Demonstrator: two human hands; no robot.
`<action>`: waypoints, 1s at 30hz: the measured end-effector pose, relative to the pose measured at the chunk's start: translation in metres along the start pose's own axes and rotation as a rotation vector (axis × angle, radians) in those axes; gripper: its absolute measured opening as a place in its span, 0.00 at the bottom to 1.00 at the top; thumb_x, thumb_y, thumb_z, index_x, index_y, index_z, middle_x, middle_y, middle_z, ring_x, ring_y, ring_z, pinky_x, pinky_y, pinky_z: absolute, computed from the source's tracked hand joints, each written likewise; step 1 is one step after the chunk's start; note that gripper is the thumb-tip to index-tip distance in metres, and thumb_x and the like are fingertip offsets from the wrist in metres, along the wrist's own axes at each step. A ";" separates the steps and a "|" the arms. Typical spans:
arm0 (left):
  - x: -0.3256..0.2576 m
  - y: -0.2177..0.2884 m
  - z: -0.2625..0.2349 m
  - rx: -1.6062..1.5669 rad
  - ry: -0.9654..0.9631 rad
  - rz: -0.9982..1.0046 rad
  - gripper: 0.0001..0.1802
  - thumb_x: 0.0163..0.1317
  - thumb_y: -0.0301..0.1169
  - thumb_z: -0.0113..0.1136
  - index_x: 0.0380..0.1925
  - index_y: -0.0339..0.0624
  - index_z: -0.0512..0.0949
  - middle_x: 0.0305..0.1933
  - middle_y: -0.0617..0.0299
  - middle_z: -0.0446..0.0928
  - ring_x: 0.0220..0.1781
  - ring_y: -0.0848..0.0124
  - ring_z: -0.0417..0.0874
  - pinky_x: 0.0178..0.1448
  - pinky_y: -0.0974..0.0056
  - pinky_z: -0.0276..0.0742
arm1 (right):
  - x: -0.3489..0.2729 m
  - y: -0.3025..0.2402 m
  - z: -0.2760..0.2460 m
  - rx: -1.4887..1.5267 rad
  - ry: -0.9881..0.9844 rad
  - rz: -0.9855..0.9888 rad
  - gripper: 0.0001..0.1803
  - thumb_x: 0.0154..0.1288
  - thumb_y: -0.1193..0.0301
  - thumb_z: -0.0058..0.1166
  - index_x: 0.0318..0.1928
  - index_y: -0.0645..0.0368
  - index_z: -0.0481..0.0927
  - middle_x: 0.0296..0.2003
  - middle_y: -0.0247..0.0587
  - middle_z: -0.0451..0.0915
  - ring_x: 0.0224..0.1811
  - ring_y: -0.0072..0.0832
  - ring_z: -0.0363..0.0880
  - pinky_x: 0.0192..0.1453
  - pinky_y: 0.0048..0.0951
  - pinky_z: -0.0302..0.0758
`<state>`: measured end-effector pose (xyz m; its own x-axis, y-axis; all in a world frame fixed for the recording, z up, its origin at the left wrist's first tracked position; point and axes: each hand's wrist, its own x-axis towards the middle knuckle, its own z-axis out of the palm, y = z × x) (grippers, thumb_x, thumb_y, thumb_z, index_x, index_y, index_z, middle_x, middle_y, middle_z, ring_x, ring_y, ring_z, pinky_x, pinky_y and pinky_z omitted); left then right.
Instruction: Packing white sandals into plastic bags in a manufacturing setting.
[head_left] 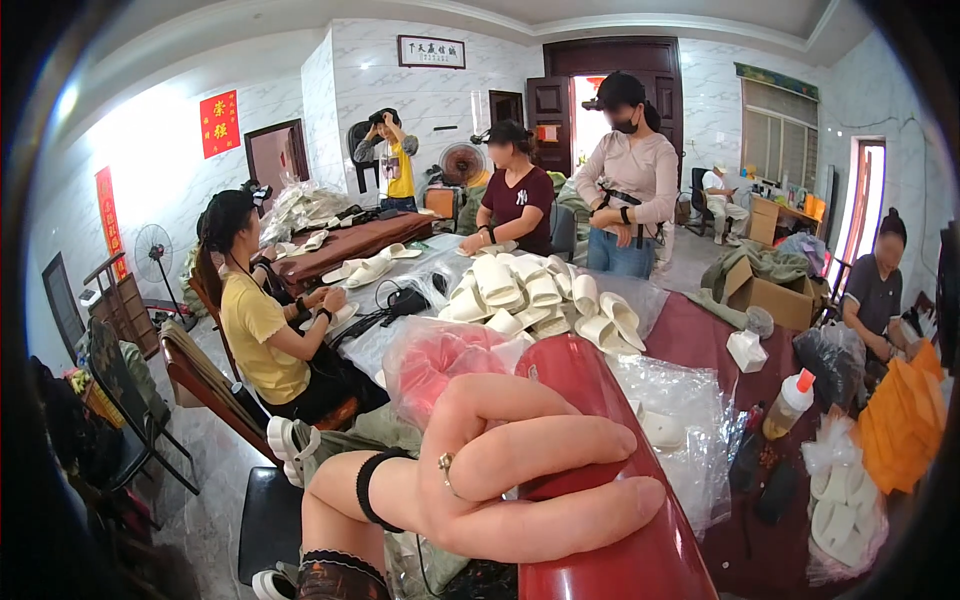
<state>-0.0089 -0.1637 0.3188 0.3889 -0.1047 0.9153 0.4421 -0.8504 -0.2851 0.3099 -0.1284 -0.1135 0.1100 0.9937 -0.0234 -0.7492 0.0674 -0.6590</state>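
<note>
My left hand (500,465) comes up large in front from the lower edge, a black band round its wrist and a ring on one finger. Its fingers are bent over a glossy dark-red rounded object (600,400) and closed on it; what kind of thing this is I cannot make out. Just behind the hand lies a clear plastic bag with pink contents (445,365). Past that, a heap of cream slippers (520,290) covers the middle of the table. Clear plastic wrapping (680,400) with a slipper in it lies right of the red object. My right hand is out of view.
Several people sit or stand round the dark-red table (690,330); a person in yellow (265,340) handles a slipper at left. Right of the red object are a squeeze bottle (790,405), bagged slippers (840,510) and an orange bag (905,420). Chairs (140,410) stand far left.
</note>
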 end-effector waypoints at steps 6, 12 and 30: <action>0.004 0.000 0.002 0.023 0.031 -0.016 0.24 0.45 0.30 0.73 0.44 0.63 0.79 0.49 0.65 0.78 0.42 0.67 0.76 0.47 0.68 0.73 | -0.003 0.006 -0.017 0.062 0.000 0.084 0.26 0.76 0.55 0.42 0.62 0.61 0.72 0.58 0.46 0.77 0.57 0.42 0.77 0.58 0.47 0.76; 0.013 -0.005 0.010 0.037 0.128 0.100 0.24 0.41 0.31 0.73 0.43 0.62 0.85 0.49 0.65 0.78 0.42 0.69 0.76 0.47 0.69 0.72 | 0.008 0.009 -0.021 0.137 -0.010 0.148 0.28 0.77 0.53 0.40 0.62 0.63 0.74 0.60 0.49 0.77 0.58 0.46 0.78 0.61 0.51 0.76; 0.045 0.008 -0.005 0.125 0.230 0.192 0.23 0.44 0.34 0.74 0.44 0.65 0.84 0.51 0.66 0.79 0.44 0.68 0.76 0.45 0.69 0.74 | 0.005 0.009 -0.016 0.011 -0.017 0.026 0.16 0.79 0.60 0.45 0.53 0.57 0.78 0.45 0.35 0.78 0.46 0.28 0.76 0.50 0.35 0.76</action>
<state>0.0085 -0.1777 0.3593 0.2876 -0.3829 0.8779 0.4798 -0.7357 -0.4780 0.3146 -0.1246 -0.1316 0.0796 0.9964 -0.0275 -0.7589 0.0427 -0.6498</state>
